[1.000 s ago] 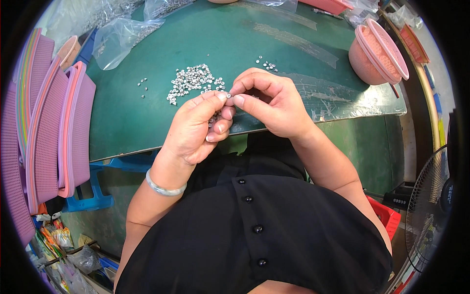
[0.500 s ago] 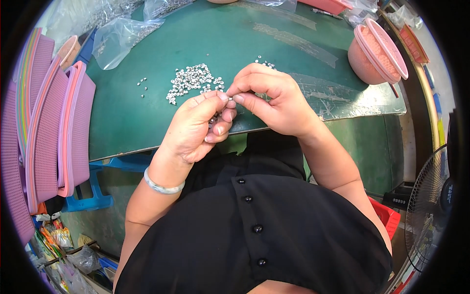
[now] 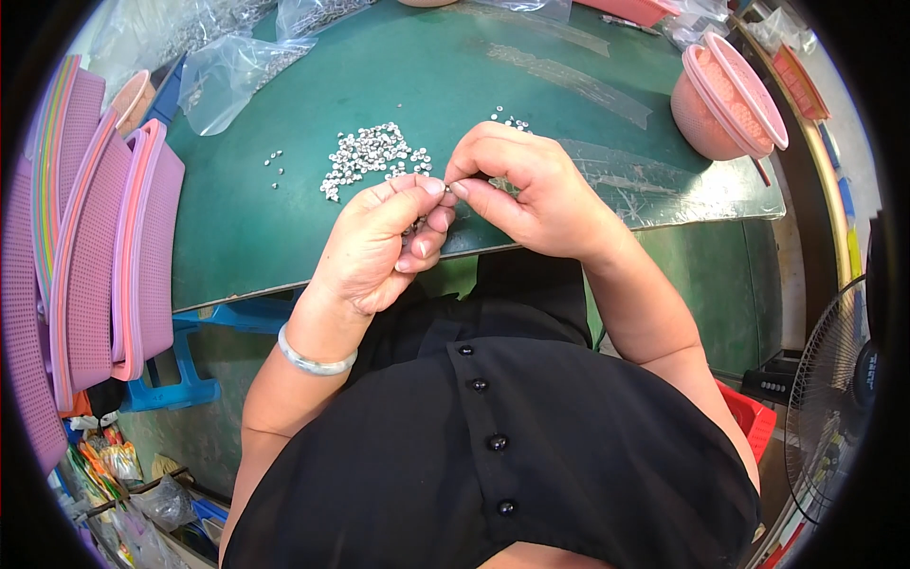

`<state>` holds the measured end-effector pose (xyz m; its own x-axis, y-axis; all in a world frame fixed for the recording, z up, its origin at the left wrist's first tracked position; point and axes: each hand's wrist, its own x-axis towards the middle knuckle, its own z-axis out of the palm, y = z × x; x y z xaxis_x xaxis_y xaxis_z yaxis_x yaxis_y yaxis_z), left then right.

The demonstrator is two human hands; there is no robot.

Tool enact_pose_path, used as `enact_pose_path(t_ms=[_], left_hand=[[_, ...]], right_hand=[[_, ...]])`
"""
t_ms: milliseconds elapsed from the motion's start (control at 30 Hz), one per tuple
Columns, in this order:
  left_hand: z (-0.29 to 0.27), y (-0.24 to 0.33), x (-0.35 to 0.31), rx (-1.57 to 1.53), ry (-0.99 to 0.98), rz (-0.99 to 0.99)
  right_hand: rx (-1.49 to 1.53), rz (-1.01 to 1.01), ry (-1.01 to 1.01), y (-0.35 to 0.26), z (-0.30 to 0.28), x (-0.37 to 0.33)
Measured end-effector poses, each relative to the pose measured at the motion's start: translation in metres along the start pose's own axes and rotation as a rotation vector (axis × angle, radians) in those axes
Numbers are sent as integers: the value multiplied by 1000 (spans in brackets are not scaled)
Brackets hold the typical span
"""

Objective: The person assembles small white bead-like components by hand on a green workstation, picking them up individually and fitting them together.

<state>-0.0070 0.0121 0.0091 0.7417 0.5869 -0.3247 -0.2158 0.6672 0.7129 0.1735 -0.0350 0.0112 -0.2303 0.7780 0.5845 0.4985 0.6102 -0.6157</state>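
Observation:
Above the near edge of the green table (image 3: 256,228), my two hands meet at the fingertips. My left hand (image 3: 387,237) is closed, its fingers curled round several small silvery metal pieces that show only in part. Between its thumb and forefinger and those of my right hand (image 3: 521,185) sits one tiny silvery piece (image 3: 447,188), pinched from both sides; its exact shape is too small to make out. Just beyond my left hand lies a loose pile of small round silvery metal pieces (image 3: 370,152). A smaller group (image 3: 509,120) is partly hidden behind my right hand.
Stacked pink and purple plastic baskets (image 3: 142,256) stand at the left. A clear plastic bag (image 3: 232,85) with metal pieces lies at the far left of the table. Pink baskets (image 3: 716,114) sit at the right corner. A black fan (image 3: 825,398) stands at the lower right.
Both hands keep the pinch, with the right hand's fingers slightly shifted. The pile on the table looks the same.

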Motion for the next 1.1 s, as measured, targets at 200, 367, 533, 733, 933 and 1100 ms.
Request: enact_pose_path(t_ms=[200, 367, 533, 733, 933, 1100], left_hand=[[1, 0, 1, 10, -12, 1], [-1, -1, 1, 3, -10, 3], [-1, -1, 1, -11, -10, 7], [-1, -1, 0, -10, -28, 16], [-3, -3, 1, -25, -43, 37], [-4, -4, 2, -23, -52, 47]], right_hand=[[-20, 14, -34, -1, -4, 3], [35, 55, -26, -1, -2, 2], [165, 122, 15, 0, 1, -1], [209, 152, 18, -2, 2, -3], [187, 155, 17, -3, 1, -4], [202, 165, 15, -3, 1, -4]])
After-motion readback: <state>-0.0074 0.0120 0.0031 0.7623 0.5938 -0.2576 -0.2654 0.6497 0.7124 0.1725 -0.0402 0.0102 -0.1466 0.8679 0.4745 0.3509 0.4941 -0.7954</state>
